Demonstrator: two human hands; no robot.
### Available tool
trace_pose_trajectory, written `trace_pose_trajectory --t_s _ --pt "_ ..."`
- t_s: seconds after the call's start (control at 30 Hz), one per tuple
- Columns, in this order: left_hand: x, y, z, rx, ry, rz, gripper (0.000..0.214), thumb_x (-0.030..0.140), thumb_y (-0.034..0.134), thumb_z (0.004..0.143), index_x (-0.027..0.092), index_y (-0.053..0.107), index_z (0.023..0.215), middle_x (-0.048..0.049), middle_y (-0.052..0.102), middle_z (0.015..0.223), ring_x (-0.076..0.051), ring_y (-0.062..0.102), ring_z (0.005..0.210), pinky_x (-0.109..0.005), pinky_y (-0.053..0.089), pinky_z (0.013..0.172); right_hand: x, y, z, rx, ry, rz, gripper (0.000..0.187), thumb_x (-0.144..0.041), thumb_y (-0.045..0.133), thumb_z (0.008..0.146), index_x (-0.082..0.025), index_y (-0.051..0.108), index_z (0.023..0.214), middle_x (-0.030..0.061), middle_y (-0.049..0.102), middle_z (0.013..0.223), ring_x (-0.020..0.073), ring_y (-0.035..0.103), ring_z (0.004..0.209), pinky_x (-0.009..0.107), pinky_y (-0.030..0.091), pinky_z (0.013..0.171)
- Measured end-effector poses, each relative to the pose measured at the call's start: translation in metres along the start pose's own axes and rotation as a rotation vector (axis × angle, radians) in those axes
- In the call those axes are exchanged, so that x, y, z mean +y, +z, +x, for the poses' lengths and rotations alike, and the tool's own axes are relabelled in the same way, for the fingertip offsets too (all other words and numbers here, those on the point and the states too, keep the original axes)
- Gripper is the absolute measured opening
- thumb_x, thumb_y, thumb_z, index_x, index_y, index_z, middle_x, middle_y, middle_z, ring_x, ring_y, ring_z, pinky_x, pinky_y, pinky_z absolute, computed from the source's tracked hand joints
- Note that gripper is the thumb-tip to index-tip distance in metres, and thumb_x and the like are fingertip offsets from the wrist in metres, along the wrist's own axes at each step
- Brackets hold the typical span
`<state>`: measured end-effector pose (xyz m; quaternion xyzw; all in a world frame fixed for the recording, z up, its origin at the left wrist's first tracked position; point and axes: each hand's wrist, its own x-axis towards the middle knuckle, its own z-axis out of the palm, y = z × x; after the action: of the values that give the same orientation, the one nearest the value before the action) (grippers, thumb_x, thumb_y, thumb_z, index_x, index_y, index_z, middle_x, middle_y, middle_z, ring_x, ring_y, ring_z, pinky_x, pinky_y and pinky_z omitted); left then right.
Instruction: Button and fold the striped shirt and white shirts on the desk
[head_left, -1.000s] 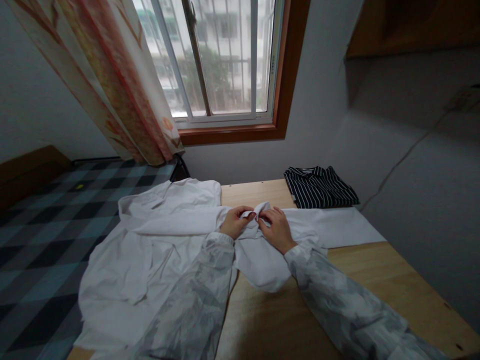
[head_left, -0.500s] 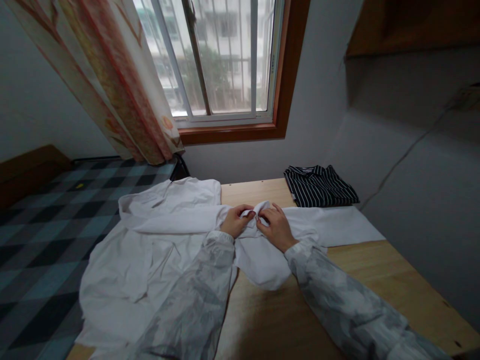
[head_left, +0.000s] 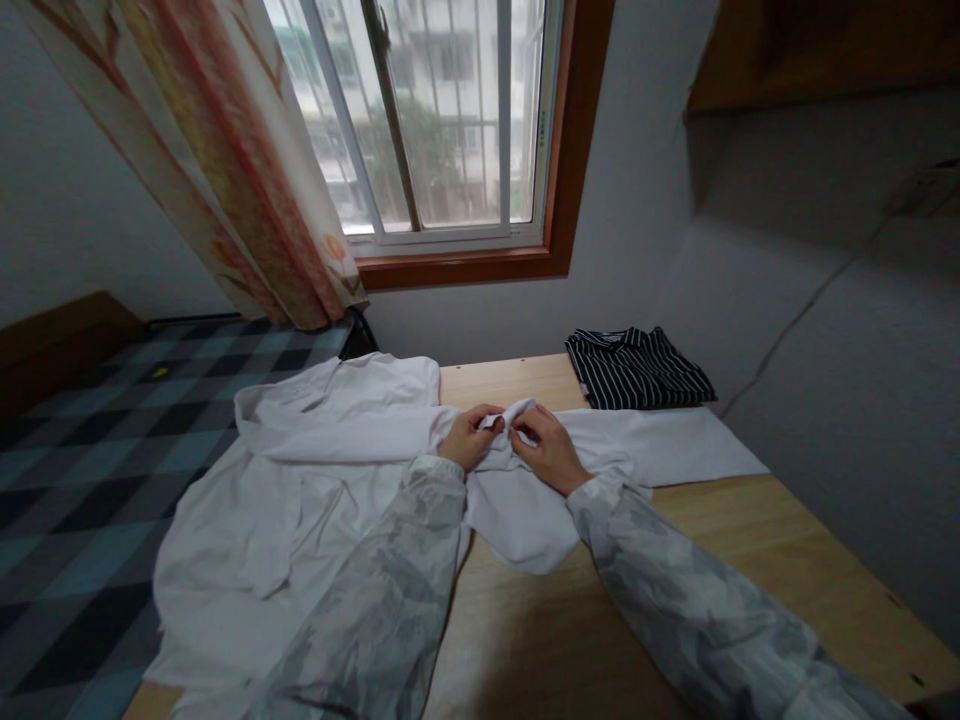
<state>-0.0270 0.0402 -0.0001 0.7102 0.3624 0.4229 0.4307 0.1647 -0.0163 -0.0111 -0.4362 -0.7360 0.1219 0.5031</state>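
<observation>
Clamped on a bunched fold of white garment (head_left: 217, 550) with left grip (head_left: 469, 438) and right grip (head_left: 551, 452), thumbs to fingers, pinching just beside each other. Spread across worktop (head_left: 720, 570): wide and rumpled at left, next to checked bed (head_left: 75, 480); long flat strip out to the right edge; loose flap on the near side, between the forearms. Wearing grey-and-white patterned sleeves (head_left: 645, 570). See folded striped garment (head_left: 637, 368) just beyond the strip, on the far right of worktop. Facing window (head_left: 450, 130), with floral curtain (head_left: 247, 170) at its left.
</observation>
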Motion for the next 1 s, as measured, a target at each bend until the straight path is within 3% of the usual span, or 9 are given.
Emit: trace_pose_trajectory --t_s 0.17,0.27,0.47,0.77,1.0 --pt "0.0 0.001 -0.001 -0.012 0.015 0.025 0.029 0.044 0.077 0.084 0.017 0.081 0.092 -0.006 0.081 0.092 -0.022 0.071 0.09 -0.032 0.056 0.088 -0.001 0.0 0.001 0.012 0.037 0.087 0.011 -0.026 0.064 0.096 -0.024 0.065 0.086 0.0017 0.065 0.082 0.0212 0.057 0.081 0.034 0.047 0.077" --pt "0.004 0.002 -0.003 -0.016 0.059 0.041 0.036 0.052 0.076 0.088 0.017 0.081 0.09 -0.006 0.079 0.089 -0.021 0.07 0.088 -0.032 0.055 0.088 -0.002 -0.001 0.002 0.036 0.057 0.145 0.013 -0.027 0.064 0.096 -0.024 0.062 0.084 0.0013 0.064 0.083 0.0204 0.057 0.08 0.033 0.046 0.075" --pt "0.007 0.002 -0.003 0.005 0.125 0.017 0.038 0.055 0.084 0.082 0.017 0.083 0.088 -0.0103 0.078 0.097 -0.022 0.071 0.093 -0.034 0.056 0.091 0.004 0.002 0.004 -0.001 0.081 0.283 0.018 -0.033 0.061 0.099 -0.025 0.057 0.084 -0.0001 0.06 0.083 0.0188 0.055 0.078 0.031 0.046 0.073" --pt "0.002 0.0 0.001 -0.036 0.009 -0.053 0.048 0.064 0.085 0.077 0.016 0.079 0.086 -0.0065 0.076 0.083 -0.021 0.068 0.081 -0.033 0.055 0.083 0.01 0.005 0.003 -0.036 0.06 0.318 0.016 -0.032 0.057 0.099 -0.025 0.057 0.085 -0.0007 0.06 0.082 0.0186 0.057 0.079 0.03 0.048 0.074" --pt "0.007 -0.002 -0.001 -0.11 -0.042 -0.05 0.055 0.073 0.076 0.08 0.019 0.067 0.075 0.0003 0.057 0.068 -0.014 0.052 0.068 -0.026 0.047 0.067 0.009 0.006 0.001 -0.022 0.055 0.272 0.012 -0.03 0.061 0.1 -0.024 0.062 0.089 0.001 0.065 0.087 0.0197 0.058 0.082 0.032 0.048 0.079"
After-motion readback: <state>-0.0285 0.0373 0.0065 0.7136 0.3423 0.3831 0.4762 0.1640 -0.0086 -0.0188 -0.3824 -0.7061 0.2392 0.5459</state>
